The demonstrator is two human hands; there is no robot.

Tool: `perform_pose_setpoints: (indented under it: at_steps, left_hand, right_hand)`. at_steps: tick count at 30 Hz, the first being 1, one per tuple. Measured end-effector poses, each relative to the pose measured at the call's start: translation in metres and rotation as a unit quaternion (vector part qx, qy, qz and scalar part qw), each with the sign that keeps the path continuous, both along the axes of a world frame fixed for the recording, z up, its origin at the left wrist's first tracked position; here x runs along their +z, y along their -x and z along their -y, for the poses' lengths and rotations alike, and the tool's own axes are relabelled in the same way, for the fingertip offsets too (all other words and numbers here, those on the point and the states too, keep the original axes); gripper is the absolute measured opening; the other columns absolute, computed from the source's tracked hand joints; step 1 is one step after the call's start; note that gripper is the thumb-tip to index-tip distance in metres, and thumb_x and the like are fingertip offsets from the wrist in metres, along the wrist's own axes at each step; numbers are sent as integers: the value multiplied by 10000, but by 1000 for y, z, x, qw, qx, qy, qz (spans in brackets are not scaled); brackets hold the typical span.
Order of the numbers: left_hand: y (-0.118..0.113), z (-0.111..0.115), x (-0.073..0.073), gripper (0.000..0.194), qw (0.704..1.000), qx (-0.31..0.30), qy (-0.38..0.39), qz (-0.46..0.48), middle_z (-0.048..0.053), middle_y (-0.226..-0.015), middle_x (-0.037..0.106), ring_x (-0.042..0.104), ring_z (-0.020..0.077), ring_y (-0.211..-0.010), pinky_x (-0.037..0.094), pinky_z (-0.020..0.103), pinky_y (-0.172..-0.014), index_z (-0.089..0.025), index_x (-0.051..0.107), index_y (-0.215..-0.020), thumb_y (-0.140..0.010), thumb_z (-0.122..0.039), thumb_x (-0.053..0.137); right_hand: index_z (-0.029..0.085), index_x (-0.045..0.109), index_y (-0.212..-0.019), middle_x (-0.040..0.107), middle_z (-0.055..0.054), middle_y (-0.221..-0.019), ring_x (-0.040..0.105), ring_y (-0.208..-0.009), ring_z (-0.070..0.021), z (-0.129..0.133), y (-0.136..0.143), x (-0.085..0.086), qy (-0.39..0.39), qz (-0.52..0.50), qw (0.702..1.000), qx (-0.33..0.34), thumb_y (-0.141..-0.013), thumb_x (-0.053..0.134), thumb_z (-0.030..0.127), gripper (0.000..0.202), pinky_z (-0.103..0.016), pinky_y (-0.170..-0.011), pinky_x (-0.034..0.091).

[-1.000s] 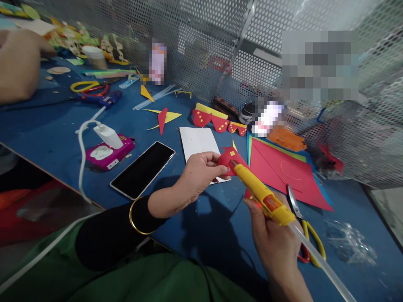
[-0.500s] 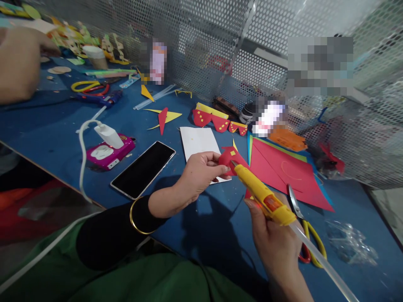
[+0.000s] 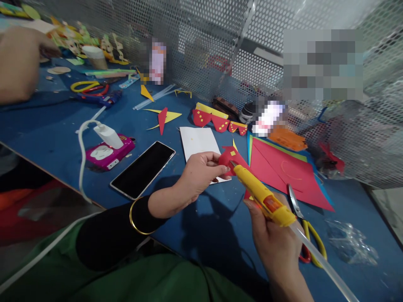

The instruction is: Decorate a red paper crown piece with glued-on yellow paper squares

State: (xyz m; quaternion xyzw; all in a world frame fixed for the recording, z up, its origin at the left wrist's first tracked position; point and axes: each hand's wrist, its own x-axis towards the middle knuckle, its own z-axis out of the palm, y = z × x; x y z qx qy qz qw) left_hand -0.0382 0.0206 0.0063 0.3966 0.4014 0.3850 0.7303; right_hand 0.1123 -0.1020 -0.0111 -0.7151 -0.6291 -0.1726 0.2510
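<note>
My left hand (image 3: 201,174) pinches the edge of a red paper piece (image 3: 238,158) that carries a yellow square. My right hand (image 3: 273,235) is wrapped round a yellow glue gun (image 3: 261,188), with a clear glue stick (image 3: 324,260) sticking out of its back end. The gun's nozzle tip meets the red paper beside my left fingertips. Under and behind my left hand lies a white sheet (image 3: 200,140). Red scalloped pieces with yellow squares (image 3: 210,119) stand beyond it, and a red and yellow paper shape (image 3: 163,119) lies to their left.
A black phone (image 3: 143,170) and a magenta power socket (image 3: 110,153) lie at the left. Red paper sheets (image 3: 286,172), scissors (image 3: 311,241) and clear plastic (image 3: 351,243) are at the right. Another person's arm (image 3: 19,63) reaches in at the upper left, near a blue glue gun (image 3: 100,98).
</note>
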Motion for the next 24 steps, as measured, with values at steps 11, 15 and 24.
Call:
perform_pose_setpoints:
  at_steps: [11,15,24]
  left_hand:
    - [1,0,0,101,1000,-1,-9,-9,6,-668,724,682,107,-592,417,201,-565,-148,668,-756,-763,-53,700]
    - [0,1,0,109,1000,-2,-4,-8,3,-666,720,685,108,-592,416,202,-565,-146,659,-755,-762,-45,698]
    - [1,1,0,85,1000,0,-13,-11,4,-668,716,683,106,-592,424,201,-566,-145,672,-770,-765,-62,694]
  right_hand:
    - [208,612,-907,552,5,-653,544,-538,-187,1,2,2,1,-17,1000,-4,-1006,427,611,454,-309,-517,336]
    - [189,614,-907,596,-17,-693,549,-542,-181,1,-3,0,-11,-4,1000,6,-1005,458,577,430,-309,-522,355]
    - [203,628,-951,613,-11,-673,575,-536,-192,1,-9,-4,1,23,1000,9,-978,511,556,373,-299,-498,377]
